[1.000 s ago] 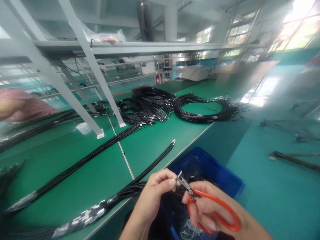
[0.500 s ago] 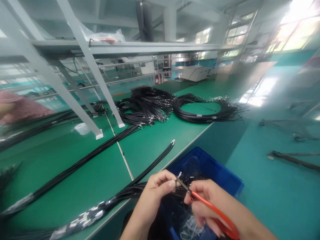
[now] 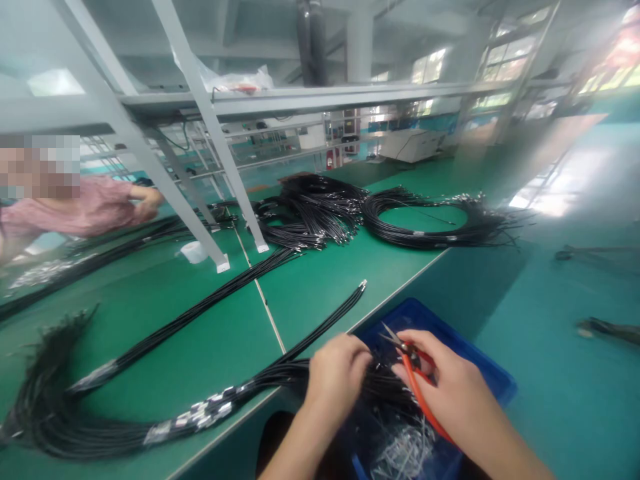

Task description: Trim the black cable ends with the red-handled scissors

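My right hand (image 3: 445,377) is wrapped round red-handled scissors (image 3: 417,393) with short pointed blades. The blades are spread apart and point up and left, over a blue bin. Just left of them, my left hand (image 3: 337,370) is closed with its back to me; whatever its fingers hold is hidden. A bundle of black cables (image 3: 280,375) runs along the green table's edge and passes behind my left hand. White and silvery wrapping (image 3: 213,408) surrounds part of this bundle. A few cables with pale metal tips (image 3: 363,285) stick out beyond the hand.
The blue bin (image 3: 493,377) below my hands holds clear plastic scraps (image 3: 403,453). Coiled black cables (image 3: 415,237) and a cable pile (image 3: 325,207) lie farther along the green table (image 3: 320,280). Shelf posts (image 3: 220,147) rise from it. A person in pink (image 3: 95,207) is across the table.
The scissors have come away from my left fingers, and their blades have spread. My left hand has turned its back toward me. The view has swung left, showing more of the person opposite.
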`<act>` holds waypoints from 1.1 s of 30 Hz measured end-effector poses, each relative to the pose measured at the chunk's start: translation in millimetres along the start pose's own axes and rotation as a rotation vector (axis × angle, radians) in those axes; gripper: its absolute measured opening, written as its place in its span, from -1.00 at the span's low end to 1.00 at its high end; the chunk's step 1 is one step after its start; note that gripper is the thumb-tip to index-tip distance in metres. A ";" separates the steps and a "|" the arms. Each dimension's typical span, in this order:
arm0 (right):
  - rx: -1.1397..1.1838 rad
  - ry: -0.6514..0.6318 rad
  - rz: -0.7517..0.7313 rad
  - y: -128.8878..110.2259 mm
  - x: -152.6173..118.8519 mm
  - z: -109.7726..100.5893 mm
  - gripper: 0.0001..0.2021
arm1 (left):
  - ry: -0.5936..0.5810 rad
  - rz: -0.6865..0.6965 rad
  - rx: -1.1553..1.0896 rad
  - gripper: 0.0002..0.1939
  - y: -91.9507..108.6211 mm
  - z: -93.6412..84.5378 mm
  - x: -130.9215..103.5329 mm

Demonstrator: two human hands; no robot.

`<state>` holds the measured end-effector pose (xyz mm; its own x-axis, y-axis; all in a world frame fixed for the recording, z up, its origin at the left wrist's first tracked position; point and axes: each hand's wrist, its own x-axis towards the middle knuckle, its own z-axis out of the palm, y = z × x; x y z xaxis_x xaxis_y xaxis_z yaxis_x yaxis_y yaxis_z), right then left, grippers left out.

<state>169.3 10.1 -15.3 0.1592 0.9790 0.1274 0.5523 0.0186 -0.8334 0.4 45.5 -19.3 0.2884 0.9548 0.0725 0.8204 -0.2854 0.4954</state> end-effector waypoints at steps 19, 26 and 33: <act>0.475 0.251 0.165 18.8 19.8 -16.6 -0.55 | 0.031 -0.123 0.483 -0.81 -62.4 -24.1 12.9; 0.516 0.246 0.183 21.1 13.1 -21.0 -0.57 | 0.032 -0.129 0.424 -0.81 -62.6 -26.2 15.4; -0.020 0.146 -0.224 4.1 2.4 -1.5 -0.68 | 0.087 -0.249 0.132 -0.90 -69.2 -38.9 14.1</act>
<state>173.2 12.2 -17.6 0.1463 0.9114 0.3847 0.6032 0.2261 -0.7649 -71.6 82.0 -18.8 0.0316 0.9987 0.0397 0.9196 -0.0446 0.3904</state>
